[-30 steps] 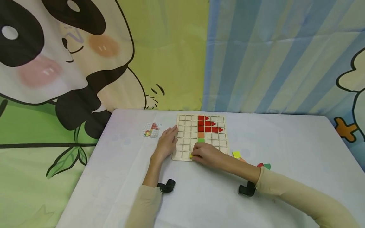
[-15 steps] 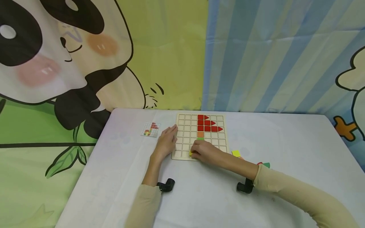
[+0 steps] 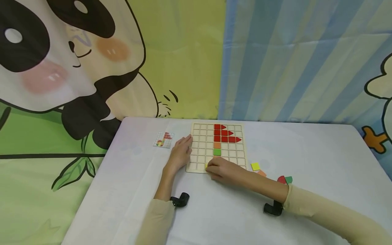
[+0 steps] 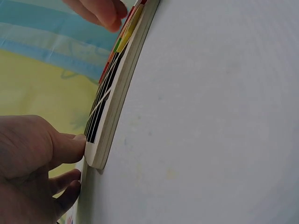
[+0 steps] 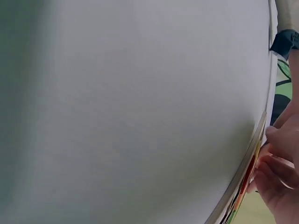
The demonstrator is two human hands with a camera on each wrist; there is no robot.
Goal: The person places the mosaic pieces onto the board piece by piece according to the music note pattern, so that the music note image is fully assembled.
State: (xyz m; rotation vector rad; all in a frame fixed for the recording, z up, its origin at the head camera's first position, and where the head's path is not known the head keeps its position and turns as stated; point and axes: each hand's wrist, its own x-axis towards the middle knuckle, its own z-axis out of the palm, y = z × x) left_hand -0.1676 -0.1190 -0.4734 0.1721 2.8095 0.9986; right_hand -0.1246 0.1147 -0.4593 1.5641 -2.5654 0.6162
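Observation:
A pale wooden grid board (image 3: 199, 146) lies on the white table. My left hand (image 3: 180, 154) rests at its left edge, fingers nearly straight; in the left wrist view the thumb (image 4: 70, 147) touches the board's corner. My right hand (image 3: 225, 170) is over the bottom row, fingertips bent together at a yellow tile (image 3: 206, 166), which they partly hide. In the left wrist view the same yellow tile (image 4: 131, 30) lies by those fingertips. Red tiles (image 3: 223, 139) fill part of the upper rows, with an orange tile (image 3: 217, 145) and a green tile (image 3: 217, 152) below them.
A small pattern card (image 3: 163, 139) lies left of the board. On the right are a loose yellow square (image 3: 255, 166), an orange piece (image 3: 261, 173), a red rounded piece (image 3: 281, 179) and a green piece (image 3: 289, 179). A printed cloth (image 3: 183, 68) hangs behind the table.
My right hand has shifted slightly towards the board's near edge, so the green tile shows fully again. My left hand has stayed at the board's left edge.

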